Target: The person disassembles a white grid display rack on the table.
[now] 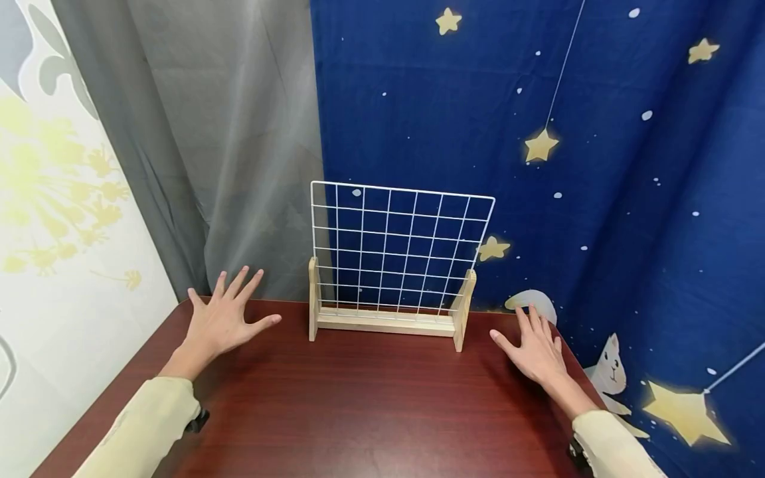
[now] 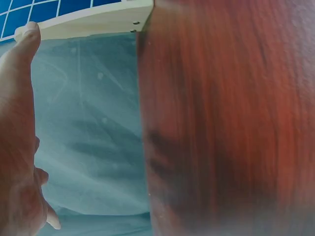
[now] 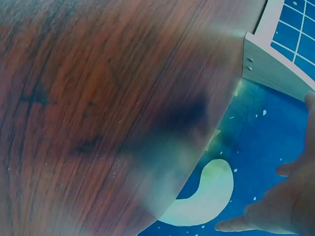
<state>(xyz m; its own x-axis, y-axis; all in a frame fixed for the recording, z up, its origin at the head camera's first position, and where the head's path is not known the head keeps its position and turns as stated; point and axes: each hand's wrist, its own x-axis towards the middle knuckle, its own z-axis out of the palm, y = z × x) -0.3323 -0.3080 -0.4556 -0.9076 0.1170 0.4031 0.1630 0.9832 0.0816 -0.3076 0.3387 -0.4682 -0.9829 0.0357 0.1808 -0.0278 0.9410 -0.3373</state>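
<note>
Over the dark red surface (image 1: 358, 405), the left hand (image 1: 221, 325) and right hand (image 1: 538, 345) spread wide at frame left and right, holding nothing. Beyond, mid-frame, stands a white wire-grid panel (image 1: 407, 255) in a wooden stand (image 1: 385, 323): probably light, stiff, best gripped by its side uprights (image 1: 313, 302). Behind hangs a star-printed blue curtain (image 1: 418, 119).

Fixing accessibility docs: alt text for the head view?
White wire grid in a wooden stand on a table, the left hand and right hand spread on either side, neither touching it. Behind: gray curtain, starry blue curtain.
</note>
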